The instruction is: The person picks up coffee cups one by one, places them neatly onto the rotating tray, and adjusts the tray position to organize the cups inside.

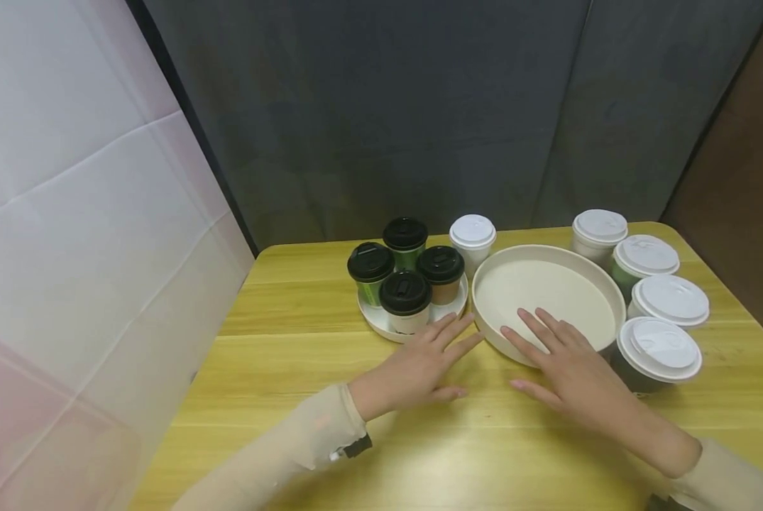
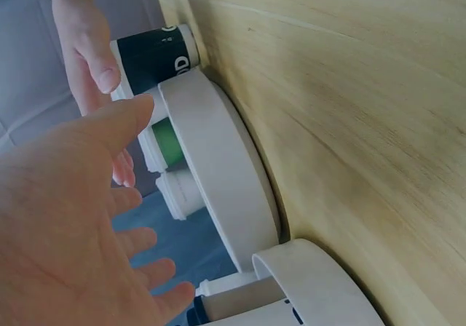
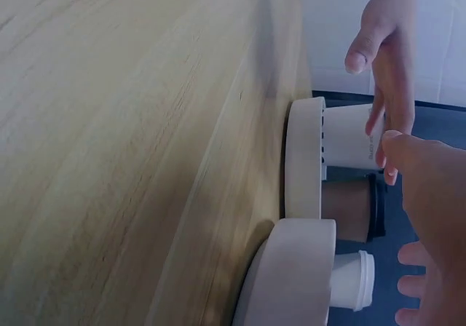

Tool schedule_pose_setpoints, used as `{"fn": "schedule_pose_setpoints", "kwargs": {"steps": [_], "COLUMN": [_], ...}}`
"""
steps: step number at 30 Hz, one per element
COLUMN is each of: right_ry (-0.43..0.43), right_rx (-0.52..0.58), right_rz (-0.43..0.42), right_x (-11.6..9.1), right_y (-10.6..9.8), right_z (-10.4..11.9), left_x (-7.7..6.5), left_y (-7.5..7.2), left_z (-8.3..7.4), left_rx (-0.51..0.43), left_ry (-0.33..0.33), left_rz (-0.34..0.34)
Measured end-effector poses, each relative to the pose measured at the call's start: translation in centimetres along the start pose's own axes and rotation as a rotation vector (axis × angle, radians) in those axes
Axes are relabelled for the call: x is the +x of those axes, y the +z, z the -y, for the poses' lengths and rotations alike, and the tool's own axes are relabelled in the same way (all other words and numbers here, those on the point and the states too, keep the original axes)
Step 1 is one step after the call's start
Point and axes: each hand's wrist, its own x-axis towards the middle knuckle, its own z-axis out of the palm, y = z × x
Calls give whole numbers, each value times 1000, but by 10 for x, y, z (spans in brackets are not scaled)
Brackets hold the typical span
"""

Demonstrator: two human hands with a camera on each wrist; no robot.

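Note:
My left hand (image 1: 419, 365) is held with fingers extended and spread at the near right side of a small white plate (image 1: 373, 323). Several paper cups with black lids stand on that plate, the nearest a white cup (image 1: 407, 301). To its right lies a large cream round tray (image 1: 547, 280) with a raised rim and nothing in it. The fingers of my right hand (image 1: 573, 369) reach over the tray's near rim in the head view, spread and holding nothing. Both palms show no object in the wrist views, where the tray's outer wall (image 2: 218, 151) appears beside the hands.
Several white-lidded cups line the tray's right side, the nearest a dark cup (image 1: 658, 355) close to my right hand. Another white-lidded cup (image 1: 473, 234) stands behind, between plate and tray. A dark curtain (image 1: 387, 121) backs the wooden table (image 1: 279, 369); a pale fabric wall (image 1: 100, 213) is left.

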Motion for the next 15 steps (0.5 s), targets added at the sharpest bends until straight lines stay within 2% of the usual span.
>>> {"fn": "schedule_pose_setpoints", "kwargs": {"steps": [5,15], "right_ry": [27,86], "right_rx": [-11,-30], "right_rz": [19,-2], "right_x": [-4,-20], "right_y": [-8,-33], "right_z": [-4,-21], "left_x": [7,40], "left_y": [0,0], "left_z": [-4,-25], "left_rx": [-17,-62], "left_ry": [8,99], "left_rz": [7,21]}}
